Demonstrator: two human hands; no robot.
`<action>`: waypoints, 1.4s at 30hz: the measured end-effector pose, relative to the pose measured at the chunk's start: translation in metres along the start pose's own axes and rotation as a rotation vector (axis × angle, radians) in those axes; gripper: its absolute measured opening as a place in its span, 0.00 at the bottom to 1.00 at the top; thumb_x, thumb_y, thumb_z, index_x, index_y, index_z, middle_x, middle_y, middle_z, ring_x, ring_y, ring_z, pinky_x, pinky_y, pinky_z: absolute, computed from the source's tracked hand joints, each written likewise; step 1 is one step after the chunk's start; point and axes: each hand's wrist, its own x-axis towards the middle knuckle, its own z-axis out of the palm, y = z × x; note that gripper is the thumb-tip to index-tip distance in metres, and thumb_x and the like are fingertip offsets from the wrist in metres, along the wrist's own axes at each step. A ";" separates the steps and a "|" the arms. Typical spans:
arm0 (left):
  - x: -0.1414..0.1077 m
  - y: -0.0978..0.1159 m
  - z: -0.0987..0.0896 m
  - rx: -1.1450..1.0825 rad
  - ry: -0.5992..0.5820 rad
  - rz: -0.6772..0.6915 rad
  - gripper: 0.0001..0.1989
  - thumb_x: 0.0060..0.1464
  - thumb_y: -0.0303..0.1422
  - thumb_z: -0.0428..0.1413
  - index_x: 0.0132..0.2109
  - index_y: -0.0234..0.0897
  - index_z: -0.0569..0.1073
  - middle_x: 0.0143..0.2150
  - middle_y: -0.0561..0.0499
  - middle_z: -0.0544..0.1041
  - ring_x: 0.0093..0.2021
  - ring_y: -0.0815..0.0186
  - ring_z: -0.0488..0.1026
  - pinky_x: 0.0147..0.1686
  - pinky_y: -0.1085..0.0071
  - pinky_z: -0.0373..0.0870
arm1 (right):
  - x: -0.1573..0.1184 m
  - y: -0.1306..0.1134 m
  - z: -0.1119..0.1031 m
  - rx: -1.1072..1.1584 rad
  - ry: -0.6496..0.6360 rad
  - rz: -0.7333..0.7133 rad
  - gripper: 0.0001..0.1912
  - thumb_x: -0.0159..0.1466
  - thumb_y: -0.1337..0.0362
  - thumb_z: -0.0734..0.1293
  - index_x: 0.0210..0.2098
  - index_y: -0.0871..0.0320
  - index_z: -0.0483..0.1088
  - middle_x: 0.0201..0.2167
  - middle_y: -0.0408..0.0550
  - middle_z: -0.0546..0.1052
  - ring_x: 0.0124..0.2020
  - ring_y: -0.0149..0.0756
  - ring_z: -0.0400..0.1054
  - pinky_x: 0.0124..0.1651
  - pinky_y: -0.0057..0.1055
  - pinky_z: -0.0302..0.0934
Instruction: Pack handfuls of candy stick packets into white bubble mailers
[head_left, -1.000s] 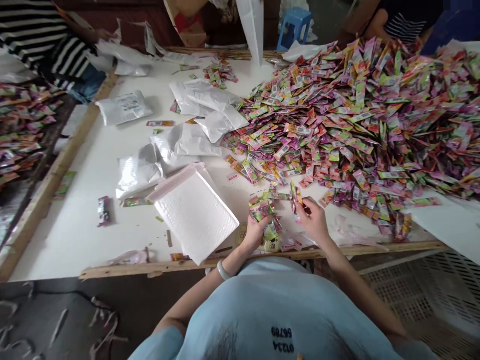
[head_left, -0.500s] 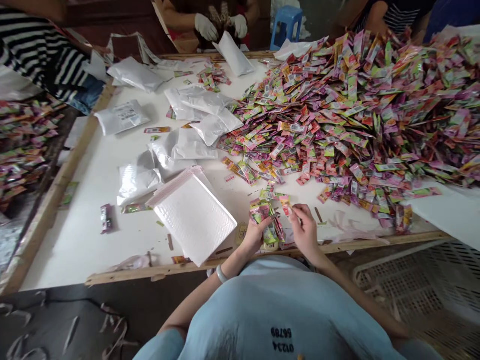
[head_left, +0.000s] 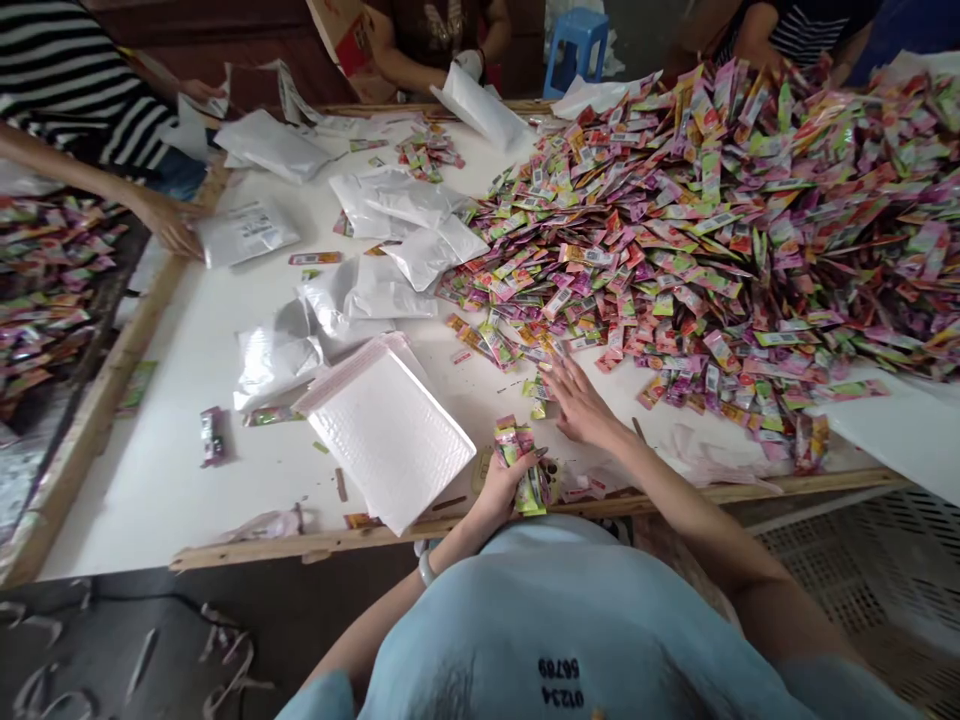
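My left hand (head_left: pixel 501 484) is closed around a small bunch of colourful stick packets (head_left: pixel 513 438), just above the table's near edge. My right hand (head_left: pixel 582 402) reaches forward with its fingers spread, over the near edge of the packet pile (head_left: pixel 660 230). Its fingertips are at a few loose packets, and I see nothing gripped in it. By its wrist side lies a green packet (head_left: pixel 537 390). Left of my hands, a white bubble mailer (head_left: pixel 394 430) with a pink flap lies flat.
Filled white pouches (head_left: pixel 277 355) lie left of the pile. A co-worker's hand (head_left: pixel 171 222) touches a labelled white parcel (head_left: pixel 249 234) at the left. Wooden strips (head_left: pixel 262 550) edge the table (head_left: pixel 172 510). A white plastic crate (head_left: pixel 862 580) stands below right.
My right hand has moved forward from beside my left hand, and the packet it pinched is no longer seen in it. A co-worker's arm has come in at the left to the parcel.
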 end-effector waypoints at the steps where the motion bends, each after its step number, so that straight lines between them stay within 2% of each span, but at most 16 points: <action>1: 0.000 0.000 0.000 0.003 -0.007 0.012 0.25 0.34 0.38 0.75 0.38 0.35 0.74 0.30 0.51 0.81 0.35 0.58 0.81 0.39 0.66 0.76 | 0.010 0.005 0.003 -0.052 -0.099 -0.054 0.38 0.56 0.75 0.65 0.66 0.60 0.63 0.72 0.59 0.60 0.75 0.54 0.49 0.74 0.57 0.49; 3: 0.000 0.000 0.000 0.007 -0.013 0.031 0.26 0.34 0.38 0.75 0.40 0.35 0.74 0.31 0.50 0.82 0.34 0.60 0.81 0.39 0.66 0.76 | 0.020 0.008 0.011 -0.091 -0.208 -0.155 0.34 0.54 0.79 0.64 0.60 0.58 0.68 0.67 0.58 0.68 0.71 0.51 0.56 0.73 0.54 0.51; 5: 0.000 0.000 -0.001 0.015 -0.008 0.047 0.27 0.34 0.38 0.75 0.41 0.34 0.74 0.32 0.51 0.82 0.32 0.62 0.79 0.38 0.67 0.75 | 0.018 0.008 0.021 -0.064 -0.199 -0.235 0.22 0.57 0.79 0.63 0.48 0.55 0.72 0.55 0.54 0.77 0.63 0.47 0.67 0.69 0.48 0.57; 7: 0.001 0.000 -0.004 0.022 -0.005 0.057 0.27 0.35 0.39 0.75 0.42 0.34 0.75 0.31 0.51 0.81 0.28 0.65 0.77 0.35 0.68 0.74 | 0.013 0.011 0.026 -0.028 -0.143 -0.255 0.13 0.62 0.76 0.62 0.39 0.53 0.71 0.45 0.50 0.78 0.53 0.43 0.72 0.61 0.42 0.64; 9: 0.001 0.000 -0.005 0.024 -0.011 0.050 0.27 0.36 0.40 0.75 0.42 0.34 0.74 0.30 0.52 0.81 0.26 0.67 0.75 0.34 0.69 0.73 | 0.015 0.019 0.026 -0.026 -0.087 -0.198 0.10 0.67 0.72 0.58 0.39 0.54 0.68 0.39 0.50 0.77 0.43 0.41 0.73 0.51 0.39 0.69; 11: 0.002 0.001 -0.006 0.016 -0.023 0.032 0.27 0.36 0.40 0.75 0.41 0.34 0.74 0.30 0.52 0.80 0.26 0.68 0.75 0.35 0.69 0.73 | 0.031 0.030 0.021 -0.053 0.021 -0.046 0.11 0.70 0.70 0.53 0.44 0.57 0.66 0.38 0.54 0.75 0.37 0.43 0.72 0.43 0.41 0.69; 15: 0.006 0.000 -0.004 -0.008 -0.017 0.037 0.30 0.32 0.38 0.77 0.42 0.35 0.73 0.28 0.55 0.78 0.28 0.66 0.76 0.35 0.69 0.73 | 0.087 0.045 0.011 -0.130 0.249 0.376 0.17 0.70 0.65 0.55 0.56 0.67 0.59 0.46 0.67 0.75 0.45 0.53 0.73 0.47 0.45 0.67; 18: 0.006 -0.002 -0.004 -0.012 -0.006 0.034 0.30 0.32 0.39 0.77 0.41 0.35 0.73 0.29 0.54 0.79 0.28 0.66 0.76 0.36 0.68 0.74 | 0.108 0.045 0.014 -0.154 0.181 0.493 0.29 0.67 0.55 0.66 0.58 0.69 0.59 0.54 0.72 0.73 0.54 0.57 0.71 0.52 0.44 0.65; 20: 0.005 -0.004 -0.005 -0.023 -0.002 0.026 0.29 0.33 0.38 0.77 0.41 0.34 0.74 0.29 0.53 0.79 0.29 0.65 0.76 0.37 0.68 0.74 | 0.104 0.045 0.018 -0.143 0.143 0.523 0.28 0.64 0.53 0.70 0.55 0.66 0.63 0.55 0.71 0.73 0.56 0.56 0.70 0.55 0.42 0.64; 23: 0.004 -0.006 -0.008 -0.041 -0.013 0.014 0.28 0.34 0.38 0.77 0.41 0.34 0.74 0.30 0.52 0.79 0.30 0.66 0.77 0.37 0.68 0.74 | 0.082 0.051 0.019 -0.127 0.141 0.549 0.19 0.67 0.56 0.66 0.50 0.63 0.67 0.53 0.69 0.74 0.55 0.55 0.70 0.56 0.43 0.63; 27: 0.007 -0.007 -0.008 -0.047 -0.048 0.002 0.29 0.34 0.38 0.77 0.41 0.34 0.73 0.31 0.52 0.80 0.29 0.66 0.77 0.37 0.68 0.74 | 0.071 0.056 0.008 -0.027 0.237 0.585 0.20 0.68 0.58 0.63 0.55 0.63 0.64 0.47 0.65 0.78 0.50 0.56 0.73 0.53 0.46 0.65; 30: 0.009 -0.009 -0.008 -0.040 -0.078 -0.005 0.30 0.34 0.39 0.77 0.42 0.34 0.73 0.30 0.51 0.80 0.28 0.65 0.77 0.36 0.67 0.73 | 0.096 0.041 0.006 0.145 0.240 0.478 0.25 0.65 0.58 0.67 0.58 0.61 0.61 0.50 0.62 0.78 0.50 0.52 0.73 0.53 0.43 0.66; 33: 0.010 -0.012 -0.008 -0.045 -0.084 0.003 0.32 0.33 0.41 0.77 0.43 0.35 0.72 0.30 0.52 0.80 0.28 0.65 0.78 0.36 0.67 0.74 | 0.137 0.015 0.015 0.156 0.068 0.445 0.29 0.59 0.53 0.74 0.54 0.61 0.66 0.51 0.62 0.78 0.52 0.52 0.73 0.53 0.41 0.66; 36: 0.009 -0.014 -0.010 -0.045 -0.052 0.021 0.34 0.31 0.40 0.77 0.43 0.35 0.71 0.30 0.53 0.80 0.27 0.65 0.78 0.35 0.67 0.75 | 0.169 -0.007 0.025 0.061 -0.080 0.502 0.26 0.55 0.52 0.77 0.46 0.61 0.72 0.48 0.63 0.79 0.52 0.57 0.73 0.52 0.43 0.66; 39: 0.007 -0.014 -0.013 -0.056 -0.047 0.011 0.34 0.30 0.41 0.77 0.43 0.35 0.71 0.29 0.53 0.79 0.28 0.64 0.77 0.34 0.67 0.75 | 0.175 -0.010 0.026 0.067 -0.103 0.518 0.20 0.54 0.57 0.77 0.42 0.60 0.74 0.45 0.60 0.81 0.50 0.53 0.75 0.51 0.41 0.67; 42: 0.009 -0.013 -0.014 -0.049 -0.031 0.027 0.31 0.31 0.41 0.77 0.40 0.35 0.72 0.29 0.53 0.80 0.28 0.66 0.77 0.35 0.68 0.74 | 0.153 0.004 0.015 0.115 -0.109 0.495 0.17 0.54 0.59 0.76 0.40 0.58 0.74 0.42 0.54 0.82 0.46 0.48 0.76 0.48 0.38 0.68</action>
